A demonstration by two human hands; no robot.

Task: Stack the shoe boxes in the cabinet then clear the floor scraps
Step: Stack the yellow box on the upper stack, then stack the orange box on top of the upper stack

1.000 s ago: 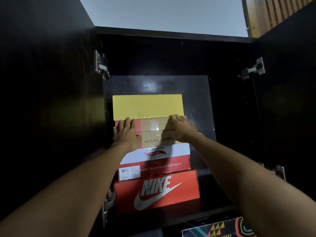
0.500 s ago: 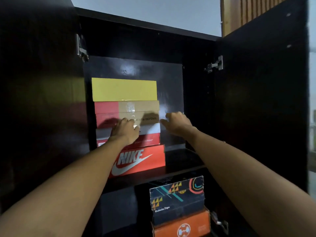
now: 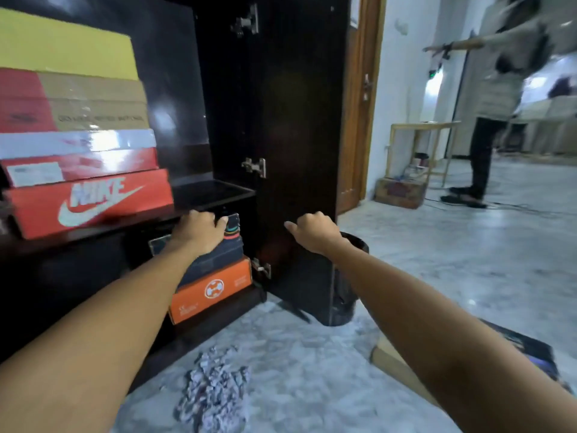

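Left hand [image 3: 199, 229] hanging loosely curled, grasping nothing, before dark patterned cardboard shoe box [image 3: 218, 260] on lower cabinet shelf. Right hand [image 3: 312, 229] likewise, nearing dark wooden cabinet door [image 3: 296, 120]. Crumpled grey paper scraps [image 3: 215, 389] lying underfoot, risking slipping; flat cardboard piece [image 3: 393, 364] risking tripping.

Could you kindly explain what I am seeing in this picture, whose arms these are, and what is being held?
There is no machine here: the picture comes from a wide-angle camera worn on a person's head, looking forward and down, so the two arms are that person's own. The left hand is curled in front of a dark patterned shoe box on the lower shelf; whether it has a grip on the box is unclear. The right hand is loosely curled and holds nothing, beside the open cabinet door. On the upper shelf stands a stack of boxes, with a red Nike box at the bottom and a yellow box on top. On the floor lie a heap of paper scraps and a black bin behind the door. Another person stands farther back.
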